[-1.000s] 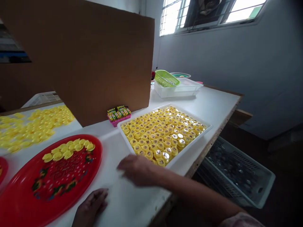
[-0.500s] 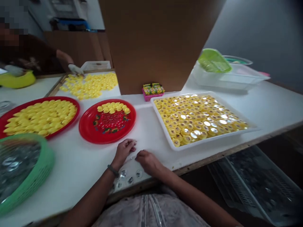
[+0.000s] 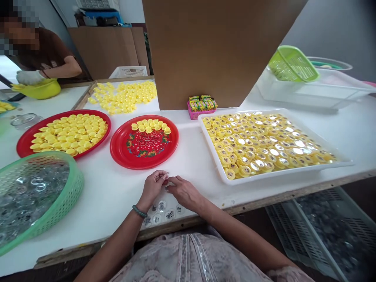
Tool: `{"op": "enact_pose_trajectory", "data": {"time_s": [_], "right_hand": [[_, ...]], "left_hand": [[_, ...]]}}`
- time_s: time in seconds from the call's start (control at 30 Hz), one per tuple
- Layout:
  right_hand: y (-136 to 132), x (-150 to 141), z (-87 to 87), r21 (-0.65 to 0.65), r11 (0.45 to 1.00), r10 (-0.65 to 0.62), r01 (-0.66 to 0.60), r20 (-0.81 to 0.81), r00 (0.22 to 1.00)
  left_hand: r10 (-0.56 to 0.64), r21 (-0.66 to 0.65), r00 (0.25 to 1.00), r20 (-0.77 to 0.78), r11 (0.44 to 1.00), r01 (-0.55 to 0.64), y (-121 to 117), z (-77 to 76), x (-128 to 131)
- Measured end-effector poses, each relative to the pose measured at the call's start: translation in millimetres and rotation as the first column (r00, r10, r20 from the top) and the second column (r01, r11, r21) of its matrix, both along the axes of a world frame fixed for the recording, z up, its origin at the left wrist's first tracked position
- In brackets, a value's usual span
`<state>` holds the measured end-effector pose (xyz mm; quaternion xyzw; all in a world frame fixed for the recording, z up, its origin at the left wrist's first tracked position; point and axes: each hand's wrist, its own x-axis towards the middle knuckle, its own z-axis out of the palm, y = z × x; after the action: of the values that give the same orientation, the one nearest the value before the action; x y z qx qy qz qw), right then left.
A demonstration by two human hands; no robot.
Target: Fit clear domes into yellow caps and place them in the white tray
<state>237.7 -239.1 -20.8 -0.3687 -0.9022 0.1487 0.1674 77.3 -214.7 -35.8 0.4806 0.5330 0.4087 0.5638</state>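
Note:
My left hand [image 3: 152, 187] and my right hand [image 3: 184, 192] meet at the fingertips above the white table [image 3: 111, 199]. Something tiny may sit between them, but I cannot tell. Just below lie several transparent round discs with printed pictures [image 3: 161, 211]. A green basket [image 3: 55, 199] of similar discs stands to my left. Ahead are a red plate [image 3: 143, 156] with a short row of yellow caps [image 3: 149, 126] and a fuller red plate [image 3: 29, 135]. To my right, a white tray [image 3: 223, 172] holds many yellow caps with shiny tops [image 3: 264, 145].
An upright cardboard sheet [image 3: 214, 51] stands beyond the plates, beside a small pink basket of boxes [image 3: 202, 107]. A co-worker's gloved hand [image 3: 29, 77] is at far left by a yellow bowl [image 3: 44, 89]. A grey crate [image 3: 320, 231] sits below the table's right edge.
My view has swung left from the tray. My hands have come together at the fingertips over the discs. The co-worker's arm has moved back from the loose caps toward the yellow bowl.

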Motion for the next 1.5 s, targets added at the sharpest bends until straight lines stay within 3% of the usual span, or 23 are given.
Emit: {"op": "enact_pose_trajectory", "data": {"time_s": [0.17, 0.4, 0.5, 0.67, 0.77, 0.83, 0.9, 1.0, 1.1, 1.23, 1.33, 1.43, 1.5], "right_hand": [[0, 0, -12.0, 0.038, 0.999, -0.035, 0.034, 0.021, 0.999], [5, 7, -23.1, -0.053, 0.986, -0.166, 0.159, -0.173, 0.971], [7, 6, -20.7, -0.046, 0.99, -0.136, 0.131, -0.164, 0.977], [8, 3, -18.3, 0.004, 0.993, -0.12, 0.12, -0.05, 0.992], [11, 4, -21.0, -0.069, 0.981, -0.192, 0.183, -0.154, 0.969], [13, 6, -22.4, -0.22, 0.941, -0.314, 0.256, -0.294, 0.903], [16, 7, -21.8, -0.452, 0.855, -0.457, 0.255, -0.425, 0.781], [18, 10, -17.3, -0.724, 0.689, -0.602, 0.014, -0.561, 0.568], [18, 12, -10.9, -0.759, 0.607, -0.658, -0.237, -0.647, 0.385], [16, 11, -3.5, -0.713, 0.569, -0.704, -0.41, -0.68, 0.205], [16, 10, -0.1, -0.685, 0.567, -0.722, -0.458, -0.681, 0.124], [16, 12, 1.6, -0.703, 0.6, -0.703, -0.383, -0.691, 0.166], [15, 14, 2.1, -0.702, 0.675, -0.651, -0.227, -0.712, 0.263]], "left_hand": [[0.001, -0.014, 1.0, 0.013, 1.0, -0.001, -1, -0.4, -3], [-0.145, 0.159, 0.947, -0.288, 0.967, 0.197, -3, 7.7, -8], [-0.201, 0.178, 0.945, -0.258, 0.951, 0.251, -6, 7.6, -7], [-0.182, 0.089, 0.972, -0.149, 0.977, 0.196, -5, 1.3, -8], [-0.164, 0.04, 0.983, -0.079, 0.985, 0.167, 0, -0.3, -6], [-0.145, 0.02, 0.988, -0.053, 0.989, 0.146, 3, 1.3, -3], [-0.133, 0.025, 0.991, -0.034, 0.991, 0.134, 3, 5.2, 1], [-0.126, 0.069, 0.992, 0.003, 0.99, 0.126, 2, 14.4, 6], [-0.113, 0.095, 0.991, 0.069, 0.99, 0.107, 0, 25.4, 11], [0.008, 0.076, 0.99, 0.138, 0.997, -0.019, -5, 37.5, 23], [0.078, 0.038, 0.982, 0.173, 0.996, -0.086, -7, 42.0, 31], [0.069, 0.044, 0.983, 0.168, 0.996, -0.077, -5, 43.9, 31], [0.054, 0.058, 0.987, 0.15, 0.996, -0.063, -1, 44.4, 28]]}}
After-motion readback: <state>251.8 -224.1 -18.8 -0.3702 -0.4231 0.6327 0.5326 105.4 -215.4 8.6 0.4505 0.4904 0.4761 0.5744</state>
